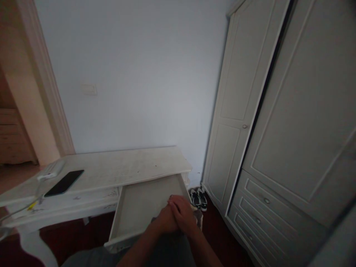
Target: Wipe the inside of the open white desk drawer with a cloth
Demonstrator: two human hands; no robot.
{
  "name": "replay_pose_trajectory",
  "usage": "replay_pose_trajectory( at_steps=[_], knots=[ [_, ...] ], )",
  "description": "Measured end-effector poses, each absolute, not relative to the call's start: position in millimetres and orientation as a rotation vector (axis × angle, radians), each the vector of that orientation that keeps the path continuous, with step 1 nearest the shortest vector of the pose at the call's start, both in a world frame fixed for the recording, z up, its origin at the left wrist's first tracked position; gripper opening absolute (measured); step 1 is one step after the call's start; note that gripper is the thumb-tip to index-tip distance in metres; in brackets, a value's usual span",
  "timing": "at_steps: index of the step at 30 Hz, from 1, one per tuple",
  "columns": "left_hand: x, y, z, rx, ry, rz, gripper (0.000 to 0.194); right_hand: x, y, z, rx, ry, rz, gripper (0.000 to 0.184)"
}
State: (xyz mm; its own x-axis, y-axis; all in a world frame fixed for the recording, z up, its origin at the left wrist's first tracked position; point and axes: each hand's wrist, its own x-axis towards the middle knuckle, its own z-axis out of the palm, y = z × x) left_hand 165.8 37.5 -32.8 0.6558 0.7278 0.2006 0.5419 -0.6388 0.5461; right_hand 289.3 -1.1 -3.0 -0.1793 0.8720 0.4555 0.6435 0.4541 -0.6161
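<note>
My left hand [166, 218] and my right hand [183, 212] are together over the front right of a pulled-out white drawer [144, 202]. The right hand lies across the left, its fingers bent over it. The left hand's fingers are mostly hidden. Beside and below my hands shows a piece of grey-brown patterned cloth [199, 218]; whether either hand grips it cannot be made out. No objects show on the visible drawer bottom. The drawer belongs to a worn white table [125, 161] against the wall.
A dark phone [64, 183] and a white box-like device [51, 170] with a cable lie on the table's left end. Black-and-white shoes [198, 199] stand on the dark red floor, right of the drawer. A tall white wardrobe [230, 137] fills the right side.
</note>
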Motion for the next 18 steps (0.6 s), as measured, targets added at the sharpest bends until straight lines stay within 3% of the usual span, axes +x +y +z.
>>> replay_pose_trajectory(
  at_steps=[2, 5, 6, 8, 11, 16, 18],
  knots=[
    [152, 27, -24, 2.434, 0.964, 0.546, 0.061, 294, -7, -6, -1.256, -1.967, 0.362, 0.036],
    [113, 9, -11, 2.378, 1.008, 0.494, 0.104, 298, -15, -6, -1.344, -2.059, 0.351, 0.054],
    [97, 4, -8, 2.381, 1.05, 0.423, 0.105, 298, -16, -5, -1.377, -2.1, 0.35, 0.063],
    [63, -6, -3, 2.433, 1.204, 0.254, 0.095, 295, -18, -2, -1.433, -2.188, 0.35, 0.084],
    [15, -15, -3, 2.536, 1.489, 0.08, 0.057, 275, -18, -2, -1.419, -2.327, 0.342, 0.102],
    [-25, -15, -13, 2.558, 1.595, 0.128, 0.07, 204, -16, -14, -1.247, -2.476, 0.281, 0.09],
    [-27, -14, -15, 2.538, 1.589, 0.11, 0.065, 179, -14, -18, -1.245, -2.492, 0.273, 0.088]
  ],
)
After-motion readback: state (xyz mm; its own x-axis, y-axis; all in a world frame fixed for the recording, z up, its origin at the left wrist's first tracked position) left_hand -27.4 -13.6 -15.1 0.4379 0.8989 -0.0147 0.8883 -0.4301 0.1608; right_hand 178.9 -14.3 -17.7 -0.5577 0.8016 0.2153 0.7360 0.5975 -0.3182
